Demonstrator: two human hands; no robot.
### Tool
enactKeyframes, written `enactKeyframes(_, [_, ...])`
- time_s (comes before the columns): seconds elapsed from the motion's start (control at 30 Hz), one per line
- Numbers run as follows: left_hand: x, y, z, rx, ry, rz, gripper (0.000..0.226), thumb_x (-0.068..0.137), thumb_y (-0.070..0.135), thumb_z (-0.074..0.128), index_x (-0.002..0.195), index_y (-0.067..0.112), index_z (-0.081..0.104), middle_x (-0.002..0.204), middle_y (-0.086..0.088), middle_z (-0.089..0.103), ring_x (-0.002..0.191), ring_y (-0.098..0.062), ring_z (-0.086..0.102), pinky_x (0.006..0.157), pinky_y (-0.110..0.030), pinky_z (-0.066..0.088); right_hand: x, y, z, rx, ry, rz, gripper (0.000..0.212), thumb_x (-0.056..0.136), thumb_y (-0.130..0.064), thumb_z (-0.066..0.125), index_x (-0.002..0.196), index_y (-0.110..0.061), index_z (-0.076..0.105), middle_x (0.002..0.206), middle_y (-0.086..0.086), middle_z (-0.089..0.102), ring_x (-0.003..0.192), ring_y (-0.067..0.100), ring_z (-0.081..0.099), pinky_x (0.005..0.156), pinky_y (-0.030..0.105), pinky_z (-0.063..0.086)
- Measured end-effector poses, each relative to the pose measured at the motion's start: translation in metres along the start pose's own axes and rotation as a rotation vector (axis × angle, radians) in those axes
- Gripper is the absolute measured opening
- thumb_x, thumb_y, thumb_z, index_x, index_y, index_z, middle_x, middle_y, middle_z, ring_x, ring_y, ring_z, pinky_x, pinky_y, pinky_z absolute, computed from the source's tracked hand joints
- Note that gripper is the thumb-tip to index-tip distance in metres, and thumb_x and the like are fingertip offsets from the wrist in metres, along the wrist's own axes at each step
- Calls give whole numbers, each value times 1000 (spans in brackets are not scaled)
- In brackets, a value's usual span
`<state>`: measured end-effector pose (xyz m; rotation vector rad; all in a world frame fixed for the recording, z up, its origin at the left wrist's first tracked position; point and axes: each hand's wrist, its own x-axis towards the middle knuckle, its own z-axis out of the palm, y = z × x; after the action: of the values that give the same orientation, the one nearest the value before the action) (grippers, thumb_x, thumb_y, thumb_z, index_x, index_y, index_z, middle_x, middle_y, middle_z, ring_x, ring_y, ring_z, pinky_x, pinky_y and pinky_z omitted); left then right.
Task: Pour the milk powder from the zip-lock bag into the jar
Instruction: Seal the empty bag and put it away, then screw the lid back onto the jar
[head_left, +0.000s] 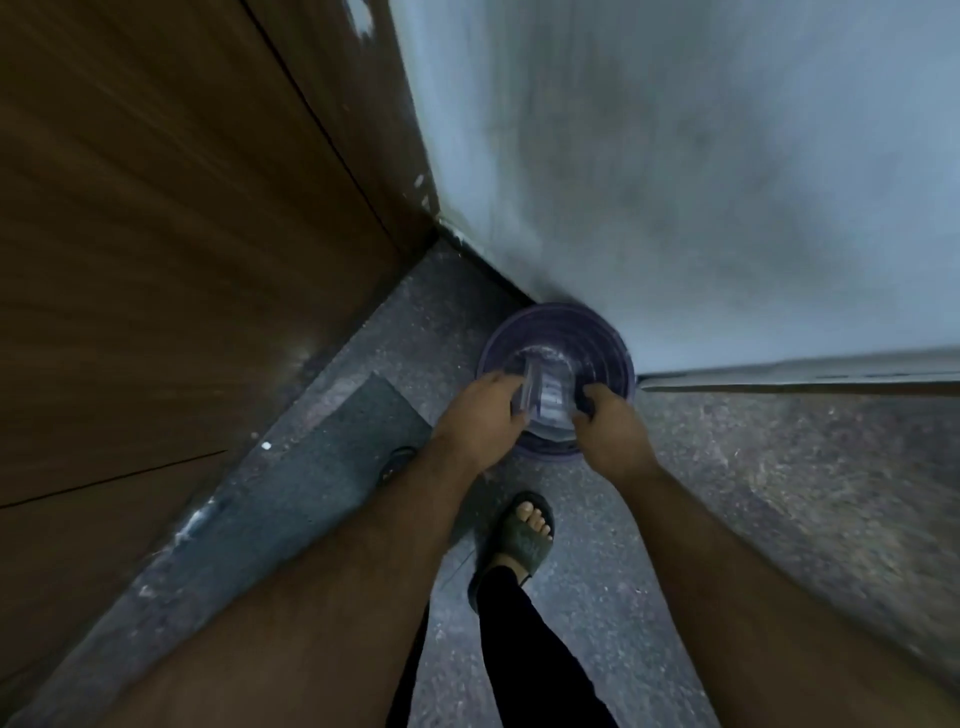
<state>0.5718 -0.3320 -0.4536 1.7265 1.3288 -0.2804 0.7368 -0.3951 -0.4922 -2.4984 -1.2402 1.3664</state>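
Nearest, at the bottom of the frame, two bare forearms reaching up toward the centre, with a foot in a dark slide sandal (522, 535) and a black trouser leg (524, 649) between them on the speckled grey floor (753, 467). Further up, just right of centre, left hand (480, 415) and right hand (613, 421), each grip closed on a side of a clear zip-lock bag (549, 402), fingers curled round its edges. Bag thin, transparent, crumpled and blurred, with a pale printed patch in the middle; contents too smeared to tell. Held directly above the open mouth of a round purple bucket (561, 332), whitish glints inside, whether powder or plastic cannot tell. No way to say whether bag touches bucket rim. Bucket standing on the floor, pushed into the corner, its far side against or just beside the pale blue-grey wall (675, 156) filling the upper right. Wall's lower edge running off to the right at mid-height, open floor below it on the right. On the left, a dark grey mat (332, 457) lying diagonally along the foot of a brown wooden panel (182, 208), which fills the upper left and meets the wall in a tight corner above the bucket. Narrow strip of floor between mat and bucket; widest free floor at lower right.
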Motion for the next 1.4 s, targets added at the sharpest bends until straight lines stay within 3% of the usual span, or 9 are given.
enactKeyframes(0.23, [-137,54,-121,62,56,-11,58,98,27,57,151,15,37,158,-9,35,146,-24,31,115,-36,29,-126,-113,-103,-172,-62,-232,48,98,-22,58,142,-4,50,142,19,55,126,36,55,99,39,45])
enactKeyframes(0.43, [-232,69,-204,128,261,-9,63,97,35,57,153,19,34,160,-8,32,148,-24,28,118,-39,29,-206,-201,-151,-333,19,-476,55,98,-37,57,145,-11,47,144,15,53,129,35,51,105,42,45])
enactKeyframes(0.7, [-317,35,-305,147,579,-29,58,97,35,56,151,23,38,159,-3,34,147,-21,30,118,-38,31,-264,-340,-172,-367,167,-835,57,95,-35,62,146,-13,49,150,10,49,138,29,44,116,40,36])
enactKeyframes(0.87, [-356,-6,-377,117,777,-32,53,97,34,54,148,26,42,157,4,38,144,-18,34,116,-37,33,-295,-445,-160,-298,259,-1029,50,94,-32,64,140,-12,55,143,5,56,135,24,48,113,37,40])
enactKeyframes(1.07, [-409,-87,-448,65,972,-74,53,97,33,55,148,25,42,156,3,40,143,-16,35,115,-32,33,-327,-561,-109,-257,244,-1157,44,96,-32,61,138,-16,55,140,2,57,133,21,48,107,35,41])
enactKeyframes(1.27, [-452,-168,-482,10,1110,-142,48,97,29,55,144,20,48,148,1,49,137,-15,43,112,-29,34,-344,-631,-44,-247,125,-1197,46,96,-32,62,139,-18,54,140,0,57,131,19,50,107,35,45])
enactKeyframes(1.4, [-463,-201,-487,-75,1212,-169,42,96,26,57,137,18,55,136,5,58,126,-14,52,105,-32,44,-346,-659,-10,-209,20,-1185,47,93,-31,65,137,-19,55,137,0,59,129,18,52,105,34,45])
